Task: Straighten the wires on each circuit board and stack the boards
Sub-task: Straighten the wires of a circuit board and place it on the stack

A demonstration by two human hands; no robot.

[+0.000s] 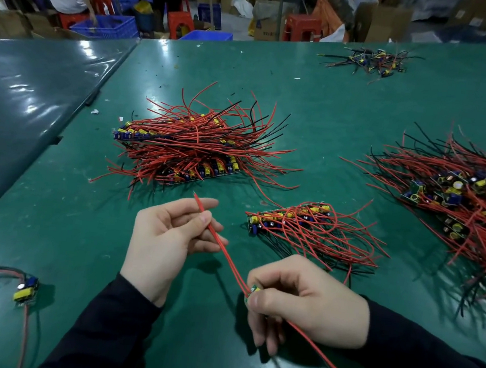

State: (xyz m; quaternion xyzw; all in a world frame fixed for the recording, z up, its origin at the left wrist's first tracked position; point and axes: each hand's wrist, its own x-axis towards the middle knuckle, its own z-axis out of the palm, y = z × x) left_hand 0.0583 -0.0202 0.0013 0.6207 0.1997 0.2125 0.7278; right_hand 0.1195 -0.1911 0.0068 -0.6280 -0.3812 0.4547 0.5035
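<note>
Green matting covers the wide bench [334, 103], and behind it a workshop with cardboard boxes and red stools is visible. At the near middle, the right hand [307, 304] pinches a small green circuit board [252, 292] between thumb and curled fingers. The left hand [167, 236] pinches its thin red wires [223, 247] between thumb and fingers, close to their free ends. The wires look almost straight and taut between the hands, so I judge the straightening step is in hand for this board.

The next move probably calls for laying it on the small neat stack of boards with red wires [306, 223], just beyond the right hand. A bigger finished pile [191, 148] lies further back on the left, and a loose tangled heap of boards [468, 201] waits at the right. One single board with yellow part [26, 290] lies near the left edge. Open matting remains between the hands and the piles.
</note>
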